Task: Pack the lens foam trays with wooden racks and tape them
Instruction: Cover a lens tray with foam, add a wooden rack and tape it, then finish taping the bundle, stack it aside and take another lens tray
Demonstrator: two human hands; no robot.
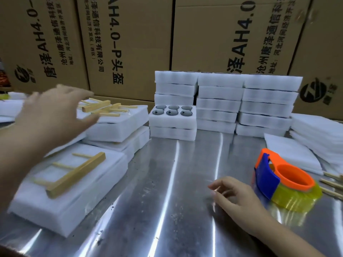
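Here's the table [167, 201]: bare brushed steel, streaked with bright reflections and dotted with dark specks. Tall cardboard boxes [130, 43] with black print wall off the whole back. Against them stand stacks of white foam trays [220, 101], and the lowest stack has an open tray [172, 115] on top showing six dark lenses in round pockets.

On the near left lies a wrapped foam pack [65, 206] with a wooden rack [78, 173] flat on it. Behind it, a heap of wooden racks [104, 107] rests on more foam.

The left hand [55, 112] hovers blurred just before that heap, grip wide, holding nothing. The right hand [239, 199] rests on the steel, grip loosely curled and empty, just beside the orange-and-blue tape dispenser [284, 180] with its yellowish roll. Thin foam sheets [315, 130] pile up at far right.
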